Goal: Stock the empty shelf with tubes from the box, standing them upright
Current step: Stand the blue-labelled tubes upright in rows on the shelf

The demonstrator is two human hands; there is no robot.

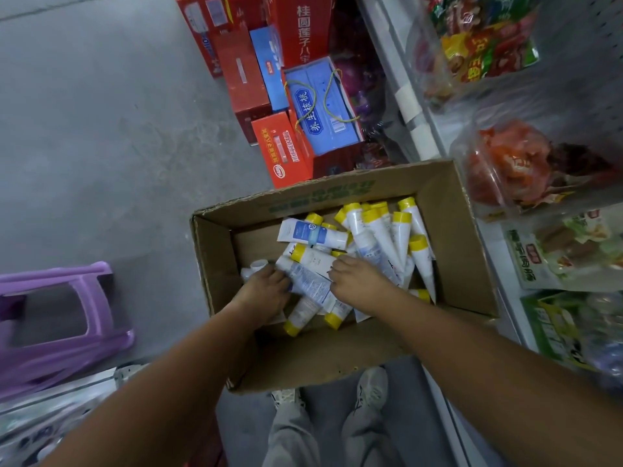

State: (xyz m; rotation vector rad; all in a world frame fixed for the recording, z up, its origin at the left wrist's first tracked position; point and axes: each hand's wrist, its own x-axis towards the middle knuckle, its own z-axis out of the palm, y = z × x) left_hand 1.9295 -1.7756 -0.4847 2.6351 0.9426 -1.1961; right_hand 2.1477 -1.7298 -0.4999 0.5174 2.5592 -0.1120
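Reaching into the box (453, 230): left hand (266, 293) and right hand (360, 284) sit palm-down on loose tubes (379, 235) lying flat inside, probably to gather several. Fingers curl under; cannot tell if either grip holds any.

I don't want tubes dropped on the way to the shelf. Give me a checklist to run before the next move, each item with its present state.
1. Tubes left in the cardboard box: ok, many lie jumbled.
2. Left hand and right hand on the pile: ok.
3. Firm hold on a tube: cannot tell, fingertips hidden.
4. Empty shelf in view: not ok, the shelves at right hold bagged goods.
5. Purple stool apart from the box: ok, it stands at left.
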